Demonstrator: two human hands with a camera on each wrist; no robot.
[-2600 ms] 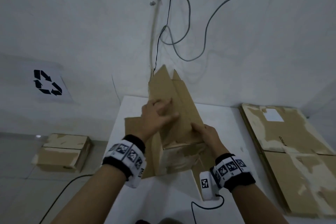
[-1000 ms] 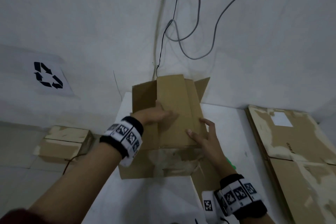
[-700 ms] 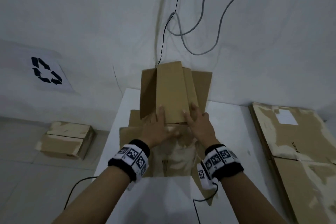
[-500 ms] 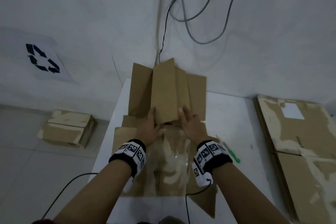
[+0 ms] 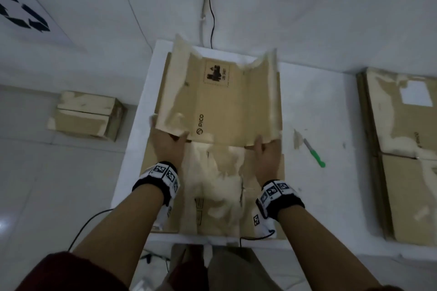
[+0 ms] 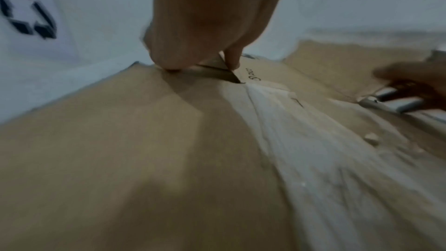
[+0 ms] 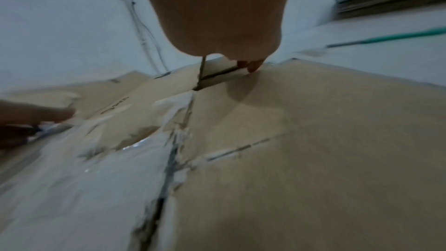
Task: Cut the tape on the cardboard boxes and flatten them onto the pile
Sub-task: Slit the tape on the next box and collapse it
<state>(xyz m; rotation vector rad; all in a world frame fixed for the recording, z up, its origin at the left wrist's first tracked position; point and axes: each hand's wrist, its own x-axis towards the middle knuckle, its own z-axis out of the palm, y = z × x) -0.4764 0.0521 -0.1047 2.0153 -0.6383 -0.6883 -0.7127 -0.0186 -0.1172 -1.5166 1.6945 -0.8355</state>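
A flattened PICO cardboard box (image 5: pixel 227 101) lies on the white table (image 5: pixel 314 106), its long axis running away from the person toward the wall. The left hand (image 5: pixel 169 145) and right hand (image 5: pixel 268 153) each hold a near flap corner in their grip. The head view alone shows a green-handled knife (image 5: pixel 313 152) and, farther right, the flattened pile (image 5: pixel 406 149); the wrist views show fingers (image 6: pixel 169 62) curled under the edge.

I read "PICO" beside a round logo on the flattened cardboard box (image 5: pixel 220 101) on my white table (image 5: pixel 314 111). Farther along the same panel sits a black handling pictogram with text too small to read. A black recycling symbol (image 5: pixel 21 15) marks the wall at far left.
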